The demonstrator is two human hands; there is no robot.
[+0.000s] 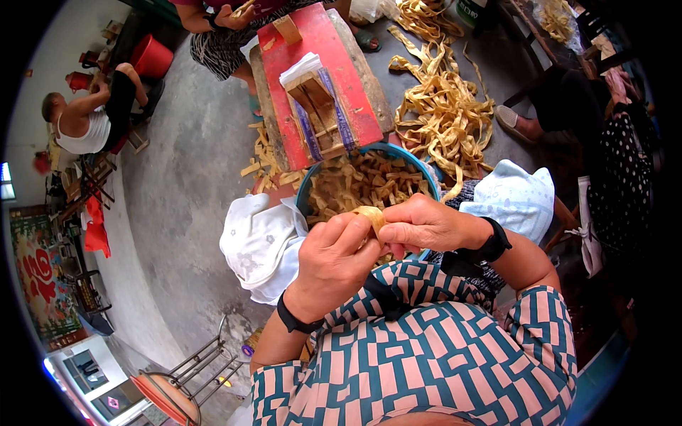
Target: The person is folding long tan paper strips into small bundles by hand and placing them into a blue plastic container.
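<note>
A flat, pale yellow strip [371,215] is bent into a loop between my two hands, above a blue-rimmed basin. Closed fingers of my left hand [337,257] pinch it from the left; the fingertips are partly hidden. From the other side, my right hand [425,224] grips the same strip with thumb and fingers, close against the left. Beneath them, the basin [303,193] is heaped with short, folded yellow-brown pieces [362,181]. Its near side is covered by my hands.
Beyond the basin stands a red-topped wooden bench [355,85] bearing a wooden holder [314,99] and white paper [301,67]. Long loose strips [444,106] pile on the floor at right. Cloths [257,241] cover my knees. Other people sit nearby; a round stool [167,397] is lower left.
</note>
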